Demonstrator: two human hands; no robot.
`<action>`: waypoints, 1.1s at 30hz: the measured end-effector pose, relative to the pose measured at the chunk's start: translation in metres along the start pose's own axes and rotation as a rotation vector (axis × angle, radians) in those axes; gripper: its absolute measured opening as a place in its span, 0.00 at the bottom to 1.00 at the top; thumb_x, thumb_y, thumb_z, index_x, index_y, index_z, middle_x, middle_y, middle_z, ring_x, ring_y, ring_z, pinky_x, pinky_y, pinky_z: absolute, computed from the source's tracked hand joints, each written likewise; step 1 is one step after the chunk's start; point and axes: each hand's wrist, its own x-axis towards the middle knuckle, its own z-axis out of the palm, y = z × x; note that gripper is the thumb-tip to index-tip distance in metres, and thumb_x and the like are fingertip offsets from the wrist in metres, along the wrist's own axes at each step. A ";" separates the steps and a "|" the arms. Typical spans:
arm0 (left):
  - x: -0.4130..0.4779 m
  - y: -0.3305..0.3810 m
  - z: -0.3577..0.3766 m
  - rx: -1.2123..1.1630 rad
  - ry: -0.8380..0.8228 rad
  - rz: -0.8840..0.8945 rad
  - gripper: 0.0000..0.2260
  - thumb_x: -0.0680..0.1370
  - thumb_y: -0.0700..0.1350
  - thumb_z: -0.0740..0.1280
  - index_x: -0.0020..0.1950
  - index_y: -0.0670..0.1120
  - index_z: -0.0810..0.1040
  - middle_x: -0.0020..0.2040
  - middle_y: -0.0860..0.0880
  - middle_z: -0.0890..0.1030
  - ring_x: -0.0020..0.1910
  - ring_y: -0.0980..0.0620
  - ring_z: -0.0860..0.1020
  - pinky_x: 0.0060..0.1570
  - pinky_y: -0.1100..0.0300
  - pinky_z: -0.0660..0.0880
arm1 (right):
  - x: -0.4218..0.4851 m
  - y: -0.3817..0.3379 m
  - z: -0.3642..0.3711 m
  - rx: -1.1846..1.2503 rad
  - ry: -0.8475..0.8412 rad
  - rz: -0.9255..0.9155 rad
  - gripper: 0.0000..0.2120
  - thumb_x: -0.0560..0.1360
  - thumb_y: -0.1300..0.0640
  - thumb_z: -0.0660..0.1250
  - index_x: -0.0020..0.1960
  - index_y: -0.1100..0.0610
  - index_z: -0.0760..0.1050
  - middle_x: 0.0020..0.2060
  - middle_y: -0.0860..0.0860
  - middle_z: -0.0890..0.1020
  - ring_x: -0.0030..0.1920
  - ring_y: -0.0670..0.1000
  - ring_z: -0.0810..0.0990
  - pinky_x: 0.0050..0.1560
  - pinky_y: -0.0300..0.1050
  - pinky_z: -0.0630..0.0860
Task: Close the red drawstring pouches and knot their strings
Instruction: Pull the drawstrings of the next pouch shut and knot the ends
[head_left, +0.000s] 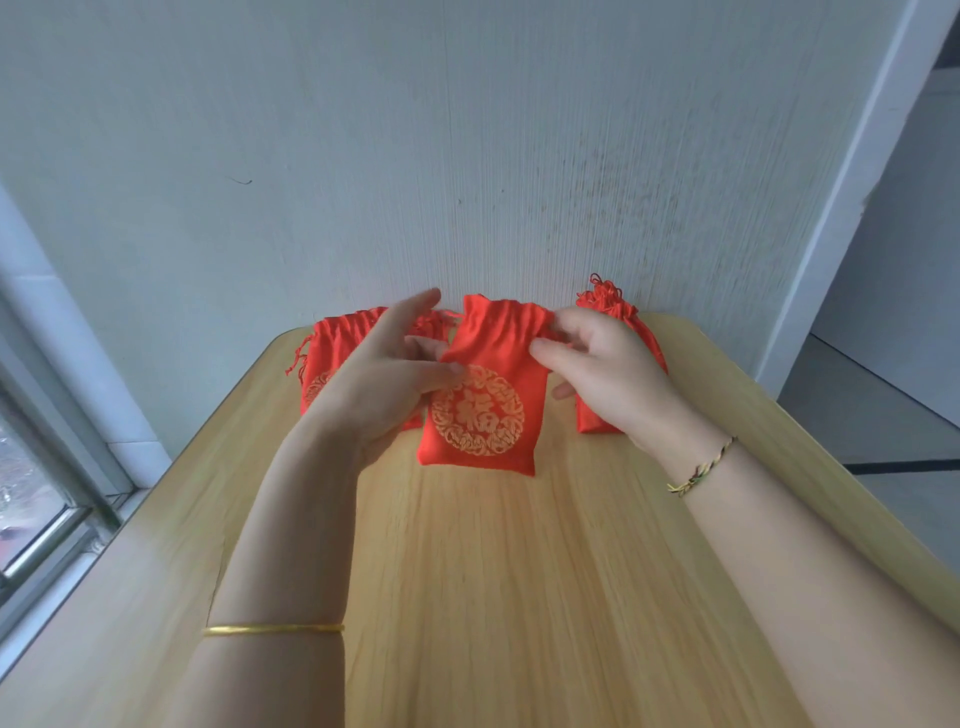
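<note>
Middle red pouch (480, 410) on table (519, 571), right hand (602, 369) pinching its neck, left hand (379, 379) fingers (415, 306) straight

On the table (493, 571), up at the far end against the wall (467, 156): three pouches in a row. Middle pouch (483, 415) a touch nearer than the other two. Left pouch (337, 338) just beside it, partly under the left hand (384, 379), fingertips on the middle one's left edge. Right pouch (589, 418) behind the right hand (608, 364), which pinches the middle pouch's top right corner. Window (31, 467) off left of the table.
</note>
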 end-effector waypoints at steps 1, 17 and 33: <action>-0.001 0.000 0.000 0.032 -0.020 -0.013 0.33 0.73 0.27 0.64 0.71 0.53 0.65 0.37 0.47 0.74 0.40 0.49 0.75 0.50 0.50 0.73 | 0.000 0.001 0.000 -0.032 -0.001 -0.032 0.08 0.75 0.60 0.63 0.47 0.65 0.76 0.41 0.57 0.79 0.42 0.56 0.78 0.45 0.60 0.76; -0.002 -0.001 0.000 0.272 0.102 0.033 0.07 0.78 0.41 0.64 0.40 0.45 0.77 0.35 0.50 0.79 0.37 0.55 0.78 0.51 0.56 0.79 | 0.003 0.006 -0.021 -0.101 -0.080 0.047 0.05 0.76 0.65 0.62 0.51 0.61 0.75 0.31 0.51 0.79 0.28 0.48 0.75 0.25 0.30 0.67; 0.005 -0.001 -0.018 0.662 0.404 0.229 0.08 0.73 0.44 0.70 0.36 0.57 0.78 0.41 0.50 0.77 0.47 0.40 0.76 0.48 0.47 0.75 | 0.004 0.004 -0.037 -0.140 0.027 0.047 0.10 0.78 0.67 0.57 0.50 0.60 0.76 0.32 0.53 0.80 0.28 0.48 0.77 0.29 0.37 0.75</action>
